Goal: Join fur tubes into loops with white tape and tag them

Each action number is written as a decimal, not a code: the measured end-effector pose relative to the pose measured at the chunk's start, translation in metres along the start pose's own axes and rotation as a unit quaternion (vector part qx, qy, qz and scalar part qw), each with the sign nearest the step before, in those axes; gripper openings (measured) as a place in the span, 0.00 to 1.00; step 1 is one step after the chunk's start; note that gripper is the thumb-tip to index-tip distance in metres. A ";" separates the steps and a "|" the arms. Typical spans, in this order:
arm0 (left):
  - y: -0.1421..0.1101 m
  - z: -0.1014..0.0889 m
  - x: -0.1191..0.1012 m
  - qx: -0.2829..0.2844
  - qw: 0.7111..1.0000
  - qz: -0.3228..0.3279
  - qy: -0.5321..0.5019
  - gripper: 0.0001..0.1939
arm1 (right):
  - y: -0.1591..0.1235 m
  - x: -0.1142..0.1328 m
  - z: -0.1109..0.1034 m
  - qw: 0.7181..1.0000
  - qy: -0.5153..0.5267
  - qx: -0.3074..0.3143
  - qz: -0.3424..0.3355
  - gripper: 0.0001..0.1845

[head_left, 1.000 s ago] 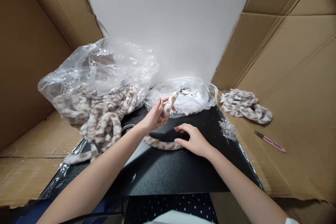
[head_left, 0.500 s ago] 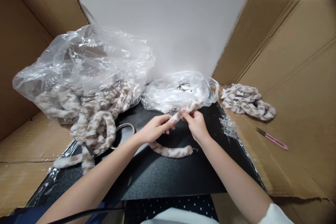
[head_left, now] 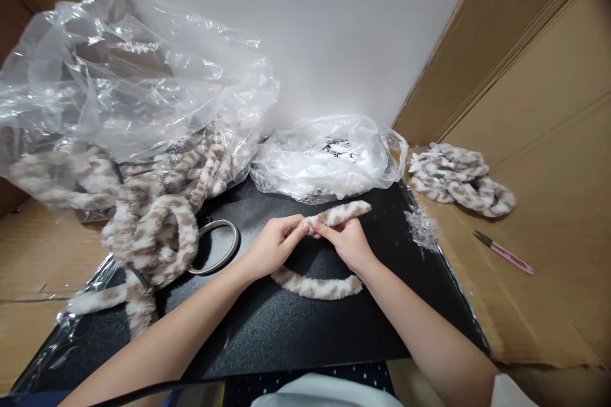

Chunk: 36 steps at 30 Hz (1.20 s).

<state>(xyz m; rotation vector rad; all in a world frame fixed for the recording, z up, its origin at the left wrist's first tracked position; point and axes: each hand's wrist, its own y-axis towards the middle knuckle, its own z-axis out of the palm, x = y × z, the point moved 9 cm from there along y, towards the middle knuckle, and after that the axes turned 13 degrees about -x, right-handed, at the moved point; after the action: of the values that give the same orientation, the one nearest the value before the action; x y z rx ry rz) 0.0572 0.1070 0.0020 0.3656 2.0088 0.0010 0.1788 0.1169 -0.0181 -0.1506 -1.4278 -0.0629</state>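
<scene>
Over the black tabletop [head_left: 296,337] both my hands pinch one fluffy strip [head_left: 346,212], white with brown patches, shaped like a plush headband or cord cover. My left hand [head_left: 279,243] grips it with thumb and index finger, and my right hand [head_left: 347,243] pinches it right beside, the thumbs almost meeting. One end of the strip points up to the right past my right hand. Below my hands a curved fluffy length [head_left: 317,287] lies on the black surface; whether it joins the held part is hidden behind my left hand.
At left, a clear plastic bag [head_left: 157,70] spills a heap of similar fluffy strips [head_left: 167,241]. A thin pale ring [head_left: 217,226] lies beside it. Farther back sits a smaller plastic bag [head_left: 310,162]. Rightward are more strips [head_left: 461,181], plastic scraps [head_left: 422,229] and pink-handled snips [head_left: 506,255].
My right hand has slid left along the strip, closer to my left hand. The free end now sticks out farther past my right hand. The view has shifted slightly.
</scene>
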 end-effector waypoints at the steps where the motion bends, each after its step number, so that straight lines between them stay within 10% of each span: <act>1: 0.000 0.000 0.001 0.001 1.000 -0.001 0.004 0.19 | 0.000 -0.002 0.000 1.000 -0.004 0.002 0.004 0.16; 13: -0.004 0.008 0.016 0.006 0.995 -0.061 -0.073 0.20 | -0.009 -0.002 0.007 0.993 -0.085 0.037 -0.070 0.09; 20: -0.001 -0.003 0.023 -0.089 0.991 -0.086 -0.052 0.20 | -0.007 0.014 -0.004 0.973 -0.173 -0.015 -0.150 0.14; 36: -0.003 0.000 0.002 -0.071 0.994 0.030 0.072 0.18 | 0.002 -0.007 -0.010 0.995 -0.095 0.016 0.005 0.10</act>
<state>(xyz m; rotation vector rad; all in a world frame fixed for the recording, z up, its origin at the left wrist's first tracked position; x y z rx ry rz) 0.0559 0.1050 0.0001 0.3434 2.1250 0.2133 0.1881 0.1176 -0.0262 -0.1390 -1.6180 -0.0173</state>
